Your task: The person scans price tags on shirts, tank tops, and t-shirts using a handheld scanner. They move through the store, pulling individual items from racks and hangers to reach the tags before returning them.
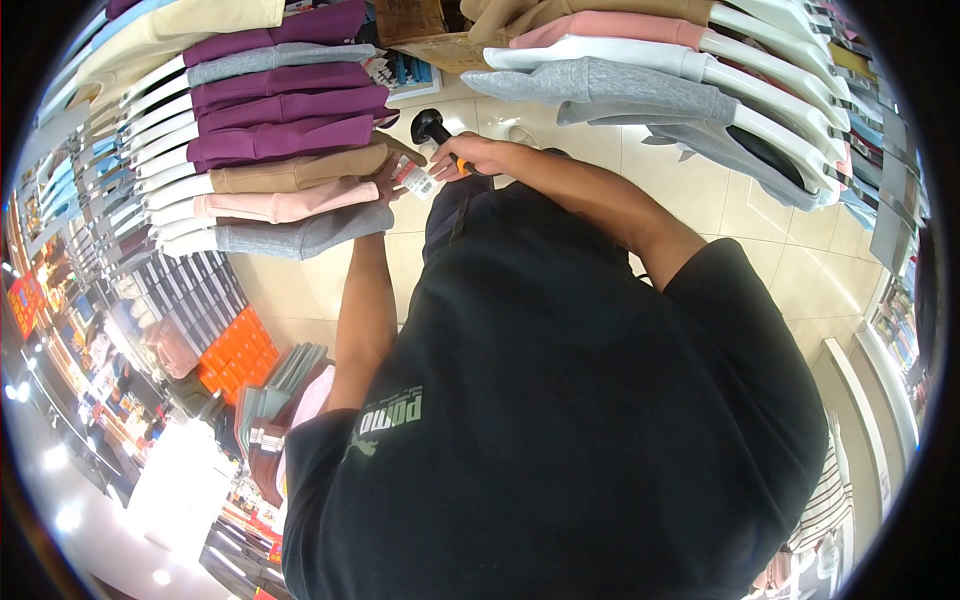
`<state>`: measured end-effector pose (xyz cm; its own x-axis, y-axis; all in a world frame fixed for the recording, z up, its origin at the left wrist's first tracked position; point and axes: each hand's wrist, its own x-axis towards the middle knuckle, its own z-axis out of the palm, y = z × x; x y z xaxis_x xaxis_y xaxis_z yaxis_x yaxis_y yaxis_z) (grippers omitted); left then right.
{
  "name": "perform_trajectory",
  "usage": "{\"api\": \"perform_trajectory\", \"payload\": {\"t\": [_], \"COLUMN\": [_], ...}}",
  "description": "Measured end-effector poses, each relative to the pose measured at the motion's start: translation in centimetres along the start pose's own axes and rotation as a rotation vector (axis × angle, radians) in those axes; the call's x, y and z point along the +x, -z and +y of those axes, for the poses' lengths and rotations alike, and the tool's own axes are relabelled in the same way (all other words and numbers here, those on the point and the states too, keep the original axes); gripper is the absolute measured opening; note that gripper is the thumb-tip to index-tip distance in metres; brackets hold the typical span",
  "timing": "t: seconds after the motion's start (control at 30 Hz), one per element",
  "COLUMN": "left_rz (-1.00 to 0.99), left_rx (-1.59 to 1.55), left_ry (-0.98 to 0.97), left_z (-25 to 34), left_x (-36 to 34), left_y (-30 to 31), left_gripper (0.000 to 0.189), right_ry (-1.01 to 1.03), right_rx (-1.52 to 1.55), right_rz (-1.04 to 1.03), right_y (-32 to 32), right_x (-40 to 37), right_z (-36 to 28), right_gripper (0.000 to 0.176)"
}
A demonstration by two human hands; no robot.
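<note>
Just above the middle of the frame, the left hand (pixel 388 176) pinches a white price tag (pixel 418 182) between its fingertips. The tag hangs from a tan sweatshirt (pixel 290 173) in the row of hung garments at upper left. Just right of it, the right hand (pixel 482 155) is closed around the grip of a black barcode scanner (pixel 430 125), whose head sits just above the tag over the tiled floor (pixel 690 190).
</note>
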<state>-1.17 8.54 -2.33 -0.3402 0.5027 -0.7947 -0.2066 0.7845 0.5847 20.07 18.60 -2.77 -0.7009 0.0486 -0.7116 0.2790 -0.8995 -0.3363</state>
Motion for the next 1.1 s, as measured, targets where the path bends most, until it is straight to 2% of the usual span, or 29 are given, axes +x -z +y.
{"api": "perform_trajectory", "payload": {"t": [0.1,0.17,0.27,0.3,0.6,1.1], "left_rz": [-0.061,-0.098,-0.025,-0.025,-0.069,-0.088], "left_rx": [-0.069,-0.092,0.030,0.013,-0.269,-0.316], "left_ry": [0.031,0.132,0.318,0.328,0.117,0.004], "left_z": [-0.6,-0.8,0.6,0.8,1.7,3.8], "left_x": [1.0,2.0,1.6,1.6,2.8,7.2], "left_y": [1.0,2.3,1.7,2.0,4.0,4.0], "left_gripper": [0.048,0.048,0.048,0.048,0.048,0.047], "right_ry": [-0.001,0.010,0.021,0.023,0.058,0.096], "right_rx": [0.004,0.005,-0.009,-0.017,0.059,0.072], "right_rz": [0.002,0.005,0.013,0.016,0.083,0.131], "right_y": [0.0,0.0,0.2,0.3,1.1,0.1], "right_x": [-0.1,-0.3,-0.3,-0.3,0.0,-0.4], "right_z": [-0.1,-0.3,-0.4,-0.4,-0.8,-1.3], "right_gripper": [0.041,0.040,0.039,0.039,0.032,0.028]}}
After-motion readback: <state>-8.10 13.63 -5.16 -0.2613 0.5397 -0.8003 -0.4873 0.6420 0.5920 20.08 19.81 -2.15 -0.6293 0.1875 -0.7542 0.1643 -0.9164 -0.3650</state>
